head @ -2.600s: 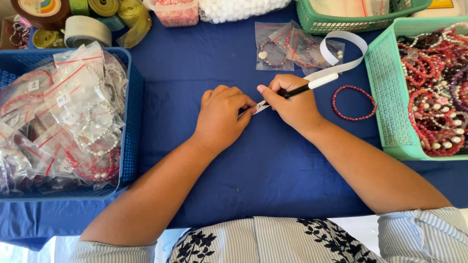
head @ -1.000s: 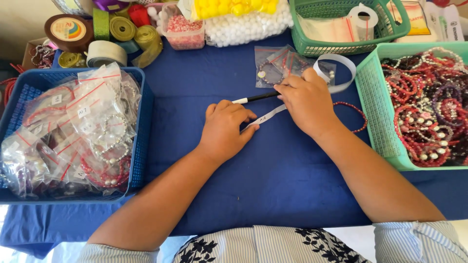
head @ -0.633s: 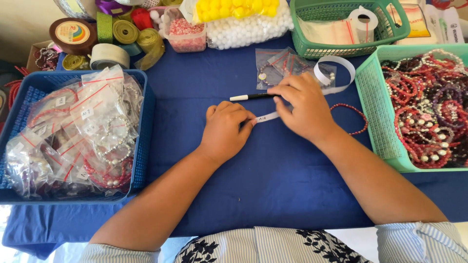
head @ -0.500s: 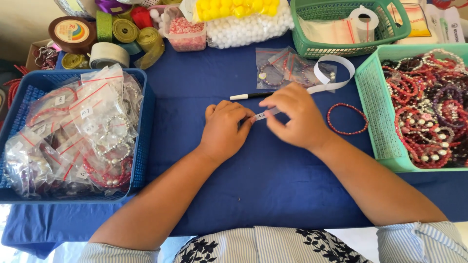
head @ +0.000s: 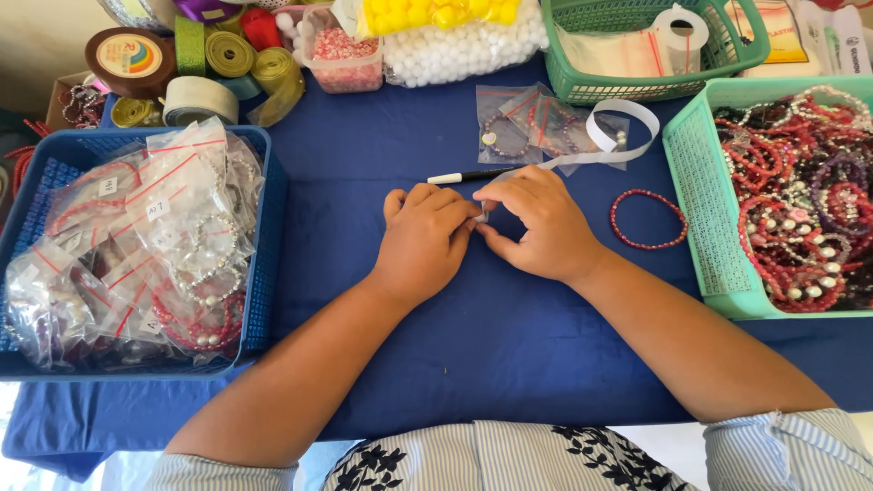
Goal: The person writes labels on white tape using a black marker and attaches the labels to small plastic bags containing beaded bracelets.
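White scrap [head: 480, 216] | pinched between both hands, mostly hidden

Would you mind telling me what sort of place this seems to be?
Probably a craft table for making and packing bead jewellery. A teal tray is heaped with bracelets, a blue basket holds bagged ones, and ribbon rolls sit at the back. Both hands pinch a small white strip.

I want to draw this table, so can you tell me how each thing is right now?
Left hand: fingers pinching a small white bit.
Right hand: fingers pinching it too.
Pen: lying flat, let go.
Red bracelet: loose on the cloth.
Blue basket: full of bagged bracelets.
Green tray: heaped with beads.
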